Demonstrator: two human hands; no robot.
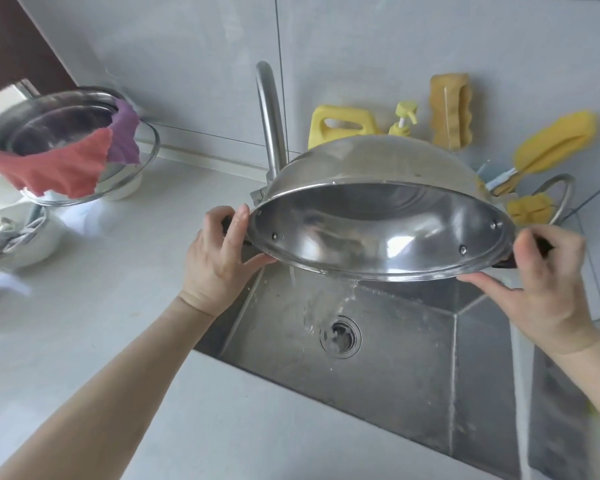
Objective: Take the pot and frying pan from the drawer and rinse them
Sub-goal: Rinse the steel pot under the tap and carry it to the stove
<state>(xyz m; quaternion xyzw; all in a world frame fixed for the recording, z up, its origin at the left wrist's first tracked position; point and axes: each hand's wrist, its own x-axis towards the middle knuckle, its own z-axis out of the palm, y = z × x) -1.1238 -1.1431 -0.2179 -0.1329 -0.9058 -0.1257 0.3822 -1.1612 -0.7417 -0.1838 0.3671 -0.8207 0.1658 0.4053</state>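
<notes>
A wide stainless steel frying pan (378, 216) with two dark side handles is tilted over the steel sink (413, 368), its inside facing me. Water pours off its lower rim toward the drain (340, 336). My left hand (222, 258) grips the left handle. On the opposite side my right hand (548, 271) grips the right handle. A steel pot (45, 129) with red and purple cloths draped over its rim stands on the counter at the far left.
The faucet (271, 123) rises behind the pan. A yellow detergent jug (333, 124), a pump bottle (404, 117), sponges (451, 109) and a yellow brush (551, 145) sit against the back wall. White bowls (25, 237) lie on the left counter (125, 306).
</notes>
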